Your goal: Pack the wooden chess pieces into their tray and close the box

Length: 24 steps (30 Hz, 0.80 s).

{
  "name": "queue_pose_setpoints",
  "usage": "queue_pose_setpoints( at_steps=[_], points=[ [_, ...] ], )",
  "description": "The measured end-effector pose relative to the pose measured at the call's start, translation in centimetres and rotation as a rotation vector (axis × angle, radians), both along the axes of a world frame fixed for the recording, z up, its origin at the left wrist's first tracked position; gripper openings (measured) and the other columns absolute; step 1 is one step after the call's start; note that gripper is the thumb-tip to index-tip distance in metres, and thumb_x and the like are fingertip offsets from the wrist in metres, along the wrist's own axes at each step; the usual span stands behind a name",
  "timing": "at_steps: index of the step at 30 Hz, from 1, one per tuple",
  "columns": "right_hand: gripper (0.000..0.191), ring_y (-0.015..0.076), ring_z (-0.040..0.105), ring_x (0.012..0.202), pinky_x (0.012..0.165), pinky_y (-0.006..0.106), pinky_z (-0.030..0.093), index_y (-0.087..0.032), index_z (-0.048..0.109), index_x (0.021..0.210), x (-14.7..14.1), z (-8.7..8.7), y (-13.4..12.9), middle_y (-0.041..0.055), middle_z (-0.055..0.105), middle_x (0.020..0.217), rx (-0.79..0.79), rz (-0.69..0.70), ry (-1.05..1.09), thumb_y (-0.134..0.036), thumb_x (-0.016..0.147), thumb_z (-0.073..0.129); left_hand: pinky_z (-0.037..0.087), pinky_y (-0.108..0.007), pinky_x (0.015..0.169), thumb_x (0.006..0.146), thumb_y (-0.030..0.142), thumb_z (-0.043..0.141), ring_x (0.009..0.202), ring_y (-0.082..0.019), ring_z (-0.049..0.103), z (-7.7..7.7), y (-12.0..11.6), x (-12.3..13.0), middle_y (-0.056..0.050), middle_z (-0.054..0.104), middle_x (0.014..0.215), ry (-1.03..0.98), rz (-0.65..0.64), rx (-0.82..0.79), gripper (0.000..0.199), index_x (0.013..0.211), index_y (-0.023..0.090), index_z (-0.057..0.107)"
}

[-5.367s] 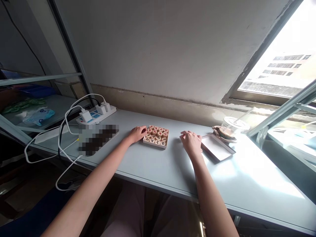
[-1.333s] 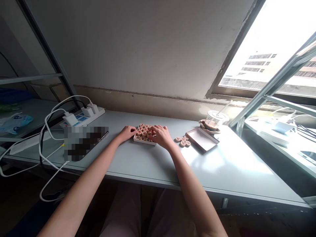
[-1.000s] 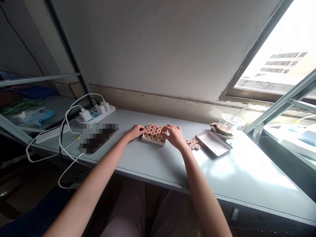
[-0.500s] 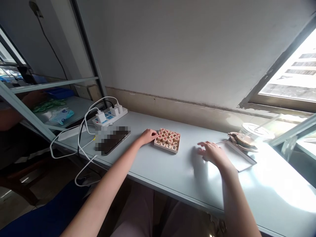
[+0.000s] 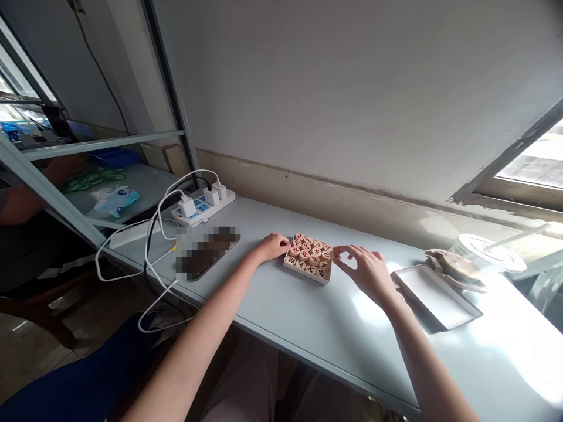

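A shallow box [image 5: 307,276] sits on the desk, filled with rows of round wooden pieces [image 5: 315,259] marked with red and black characters. My left hand [image 5: 273,246] rests at the box's left edge, its fingers curled together; whether they grip the rim is hard to make out. Just off the box's right edge, my right hand [image 5: 359,262] pinches a round piece [image 5: 336,256] between thumb and fingertips. Right of that hand lies an open, white-lined lid [image 5: 437,296], with part of some small pieces showing near my right wrist.
On the left are a dark phone-like device [image 5: 209,255], a power strip [image 5: 204,208] and looping white cables. A plastic cup [image 5: 490,253] lies at the right by a brown object [image 5: 457,269]. Another person's arm [image 5: 21,205] shows beyond the metal frame.
My right hand has moved left to the box's right edge and now pinches a piece. My left hand stays beside the box. The view has shifted slightly.
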State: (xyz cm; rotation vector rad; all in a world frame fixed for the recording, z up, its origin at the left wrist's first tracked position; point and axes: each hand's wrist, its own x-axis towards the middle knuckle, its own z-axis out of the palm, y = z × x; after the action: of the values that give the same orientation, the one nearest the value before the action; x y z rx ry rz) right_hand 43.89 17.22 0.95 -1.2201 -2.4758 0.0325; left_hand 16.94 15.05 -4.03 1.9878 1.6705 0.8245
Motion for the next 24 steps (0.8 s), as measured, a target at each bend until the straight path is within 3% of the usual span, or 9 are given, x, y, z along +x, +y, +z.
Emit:
queue_pose_setpoints(
  at_steps=[3,10,24],
  points=[
    [0.031,0.0216,0.06,0.093,0.082,0.036,0.035,-0.029,0.064,0.102,-1.0,-0.6,0.2,0.004,0.069,0.103,0.036,0.019,-0.006,-0.048,0.093,0.041,0.022,-0.025,0.055,0.08,0.027,0.045,0.055,-0.011,0.03,0.2,-0.1,0.1,0.004,0.038,0.052,0.008,0.004,-0.01,0.031,0.059,0.014,0.064],
    [0.027,0.023,0.057,0.093,0.08,0.038,0.034,-0.028,0.064,0.106,-0.4,-2.3,-0.2,0.005,0.065,0.108,0.196,0.023,-0.056,-0.042,0.093,0.045,0.023,-0.025,0.055,0.079,0.027,0.046,0.055,-0.011,0.029,0.8,-0.3,0.2,0.005,0.038,0.051,0.023,0.002,-0.038,0.029,0.061,0.016,0.065],
    [0.022,0.0225,0.055,0.097,0.081,0.038,0.035,-0.029,0.064,0.105,-1.2,-2.5,-0.7,0.0046,0.063,0.105,0.062,-0.014,0.017,-0.04,0.09,0.051,0.023,-0.026,0.057,0.08,0.031,0.042,0.058,-0.012,0.03,0.8,-0.4,0.3,0.004,0.035,0.054,0.025,0.006,-0.049,0.031,0.054,0.019,0.054]
  ],
)
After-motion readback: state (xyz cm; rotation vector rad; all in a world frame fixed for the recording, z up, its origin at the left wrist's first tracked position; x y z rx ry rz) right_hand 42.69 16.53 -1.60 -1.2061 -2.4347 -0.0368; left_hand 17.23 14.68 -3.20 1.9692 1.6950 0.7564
